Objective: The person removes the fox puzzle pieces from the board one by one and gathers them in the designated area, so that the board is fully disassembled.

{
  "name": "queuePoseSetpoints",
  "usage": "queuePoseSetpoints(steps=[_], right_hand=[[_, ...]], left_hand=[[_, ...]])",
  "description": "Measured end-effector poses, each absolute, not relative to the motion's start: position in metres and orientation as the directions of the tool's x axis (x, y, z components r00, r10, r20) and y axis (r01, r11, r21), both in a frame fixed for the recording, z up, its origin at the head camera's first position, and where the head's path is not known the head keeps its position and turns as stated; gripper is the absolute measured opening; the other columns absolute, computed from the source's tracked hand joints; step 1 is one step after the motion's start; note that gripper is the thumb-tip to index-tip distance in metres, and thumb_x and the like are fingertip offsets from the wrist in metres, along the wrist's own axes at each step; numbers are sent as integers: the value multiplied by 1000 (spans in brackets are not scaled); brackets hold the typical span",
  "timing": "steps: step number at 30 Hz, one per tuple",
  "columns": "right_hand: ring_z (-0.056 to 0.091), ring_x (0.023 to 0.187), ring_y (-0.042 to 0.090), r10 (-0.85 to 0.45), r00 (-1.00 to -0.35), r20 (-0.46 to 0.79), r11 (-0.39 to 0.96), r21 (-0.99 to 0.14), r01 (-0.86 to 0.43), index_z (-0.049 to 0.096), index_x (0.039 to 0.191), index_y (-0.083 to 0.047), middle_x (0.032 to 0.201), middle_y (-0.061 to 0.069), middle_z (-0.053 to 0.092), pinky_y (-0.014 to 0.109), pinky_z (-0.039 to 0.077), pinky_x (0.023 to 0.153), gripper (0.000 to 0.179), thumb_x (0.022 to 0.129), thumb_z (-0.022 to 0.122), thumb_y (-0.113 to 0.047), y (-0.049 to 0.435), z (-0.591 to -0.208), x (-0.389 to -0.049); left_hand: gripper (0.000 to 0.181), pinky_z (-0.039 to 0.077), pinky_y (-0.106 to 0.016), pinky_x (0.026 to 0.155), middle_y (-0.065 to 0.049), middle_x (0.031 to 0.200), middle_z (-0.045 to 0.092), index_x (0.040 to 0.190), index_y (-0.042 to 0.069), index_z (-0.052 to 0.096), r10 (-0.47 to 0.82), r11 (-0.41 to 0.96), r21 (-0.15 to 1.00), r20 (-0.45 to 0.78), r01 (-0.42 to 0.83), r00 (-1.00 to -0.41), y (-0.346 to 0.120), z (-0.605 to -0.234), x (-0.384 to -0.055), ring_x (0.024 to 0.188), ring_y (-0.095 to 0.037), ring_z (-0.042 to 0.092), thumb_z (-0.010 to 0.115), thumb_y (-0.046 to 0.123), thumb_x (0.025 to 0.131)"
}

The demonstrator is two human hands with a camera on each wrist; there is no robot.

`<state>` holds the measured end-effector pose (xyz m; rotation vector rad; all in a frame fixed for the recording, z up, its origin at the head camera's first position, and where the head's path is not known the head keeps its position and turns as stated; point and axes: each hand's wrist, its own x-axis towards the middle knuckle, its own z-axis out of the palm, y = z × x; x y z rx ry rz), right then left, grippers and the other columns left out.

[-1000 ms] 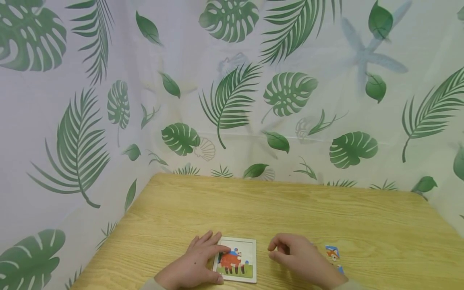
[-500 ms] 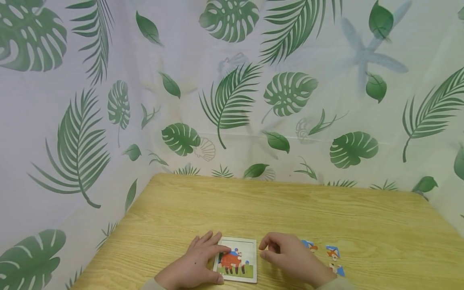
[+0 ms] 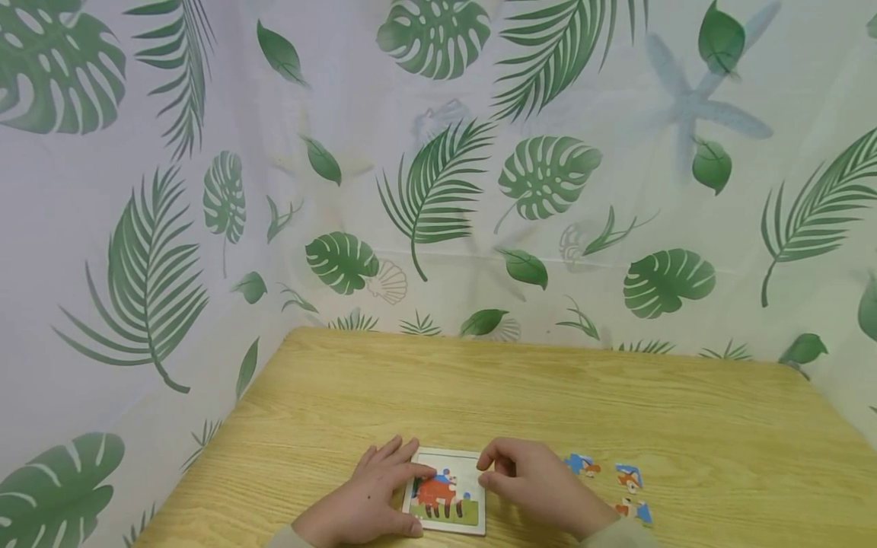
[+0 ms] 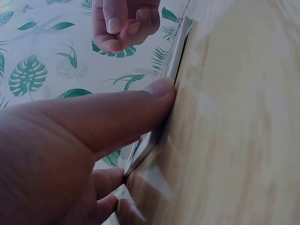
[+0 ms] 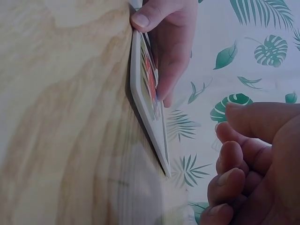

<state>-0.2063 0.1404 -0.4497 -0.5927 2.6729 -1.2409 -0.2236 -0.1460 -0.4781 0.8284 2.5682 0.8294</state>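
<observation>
A small square jigsaw puzzle in a white frame (image 3: 482,502) lies on the table, its lower left part filled with a red animal on green ground. My left hand (image 3: 366,491) rests over the frame's left side. Its index finger touches the picture, and in the left wrist view the thumb (image 4: 157,91) lies against the frame's edge. My right hand (image 3: 530,483) hovers at the frame's right edge with loosely curled fingers. In the right wrist view nothing shows between its thumb (image 5: 248,119) and fingertips.
Several loose puzzle pieces lie right of my right hand: a blue and orange piece (image 3: 582,464), a fox-face piece (image 3: 629,477) and another with a blue corner (image 3: 642,511). Behind the wooden table (image 3: 548,396) hangs a leaf-print curtain (image 3: 452,190).
My right hand has moved left, from beside the loose pieces to the frame's right edge, uncovering those pieces. The left hand and the puzzle stay in place.
</observation>
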Motion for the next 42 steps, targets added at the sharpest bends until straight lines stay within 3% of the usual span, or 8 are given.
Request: queuePoseSetpoints(steps=[19, 42], right_hand=[[48, 59, 11, -453, -891, -28, 575, -773, -268, 69, 103, -15, 72, -4, 56, 26, 40, 53, 14, 92, 71, -24, 116, -459, -215], [49, 58, 13, -442, -896, -55, 608, -753, -253, 69, 108, -14, 73, -3, 57, 28, 41, 53, 20, 90, 72, -22, 95, -472, -224]], left_hand=[[63, 6, -70, 115, -10, 165, 25, 140, 31, 60, 639, 644, 596, -76, 478, -766, -148, -478, -224, 153, -38, 11, 80, 50, 83], [62, 4, -71, 114, -10, 166, 23, 140, 29, 60, 649, 621, 632, -84, 463, -756, -148, -477, -224, 153, -39, 8, 78, 50, 84]])
